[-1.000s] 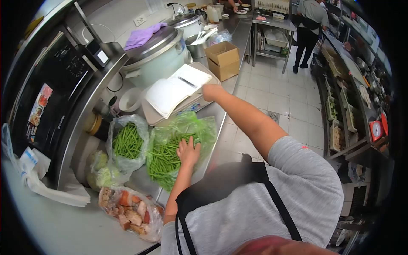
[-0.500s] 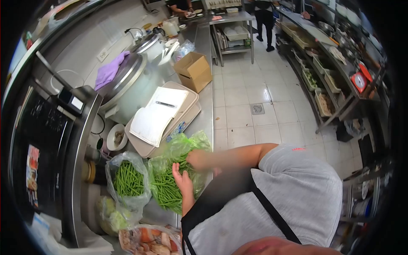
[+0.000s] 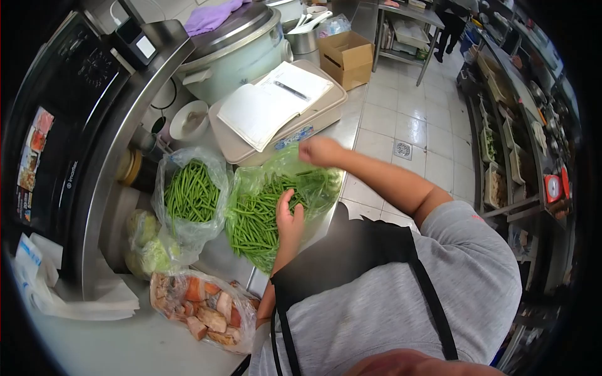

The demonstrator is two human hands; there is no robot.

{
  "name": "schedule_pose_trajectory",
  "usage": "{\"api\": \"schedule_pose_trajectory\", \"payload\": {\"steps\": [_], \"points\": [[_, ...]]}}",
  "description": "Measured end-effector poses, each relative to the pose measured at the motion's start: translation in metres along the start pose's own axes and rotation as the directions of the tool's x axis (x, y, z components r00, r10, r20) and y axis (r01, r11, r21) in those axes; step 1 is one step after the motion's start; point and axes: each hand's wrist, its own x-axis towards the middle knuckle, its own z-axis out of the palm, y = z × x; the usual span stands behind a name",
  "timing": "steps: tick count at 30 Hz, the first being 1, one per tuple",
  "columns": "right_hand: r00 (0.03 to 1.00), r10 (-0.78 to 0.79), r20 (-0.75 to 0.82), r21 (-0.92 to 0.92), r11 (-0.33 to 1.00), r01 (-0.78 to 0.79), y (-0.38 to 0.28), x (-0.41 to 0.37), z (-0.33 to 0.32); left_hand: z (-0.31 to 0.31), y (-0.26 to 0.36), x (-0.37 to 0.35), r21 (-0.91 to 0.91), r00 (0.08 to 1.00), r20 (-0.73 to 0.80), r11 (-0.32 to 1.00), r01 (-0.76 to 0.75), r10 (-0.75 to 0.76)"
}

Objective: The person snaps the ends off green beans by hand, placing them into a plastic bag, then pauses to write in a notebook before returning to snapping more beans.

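Note:
A green plastic bag (image 3: pixel 310 182) lies spread on the steel counter, with many green beans (image 3: pixel 254 219) in it. My right hand (image 3: pixel 321 152) is closed at the bag's far edge, its fingers bunched on the plastic. Resting at the beans' near side is my left hand (image 3: pixel 289 216), fingers extended and thumb apart, holding nothing. To the left stands a clear bag (image 3: pixel 216 216) with more green beans (image 3: pixel 194 191). Beside it, a bag of pale green vegetables (image 3: pixel 147 241) sits against the metal frame.
An open notebook with a pen (image 3: pixel 266 109) lies on a beige lidded container (image 3: pixel 313 122). Near me sits a bag of meat chunks (image 3: pixel 210 313). Behind are a large pot (image 3: pixel 241 62), a cardboard box (image 3: pixel 345 59) and a white bowl (image 3: pixel 189 121). Another person (image 3: pixel 448 28) stands farther off.
My right hand has risen from among the beans to the bag's far edge. My left hand stays by the beans, fingers apart. The view has turned toward the left and down.

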Motion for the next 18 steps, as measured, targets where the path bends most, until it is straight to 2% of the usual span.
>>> {"api": "schedule_pose_trajectory", "payload": {"steps": [2,4,7,13,16,18], "points": [[0.988,0.029,-0.153,0.066,0.998,-0.019,0.010,0.031,-0.027,-0.001,0.000,-0.001,0.046,1.000,-0.001,0.999,-0.018,0.018],[0.965,0.136,-0.225,0.017,0.991,-0.136,0.008,0.050,-0.058,0.000,0.001,0.000,0.079,1.000,-0.002,0.997,-0.025,0.025],[0.945,0.234,-0.230,-0.044,0.967,-0.250,0.025,0.082,-0.073,-0.001,0.007,0.001,0.122,0.998,0.030,0.990,-0.064,0.061],[0.926,0.211,-0.313,-0.189,0.942,-0.278,0.039,0.117,-0.061,0.001,0.017,0.001,0.191,1.000,0.012,0.981,0.021,-0.024],[0.938,0.301,-0.171,-0.289,0.895,-0.340,0.043,0.127,-0.055,0.000,0.018,0.001,0.225,0.999,0.037,0.974,-0.009,0.001],[0.946,0.274,-0.175,-0.290,0.904,-0.315,0.053,0.135,-0.051,0.000,0.017,0.001,0.234,0.998,0.050,0.972,-0.034,0.022]]}}
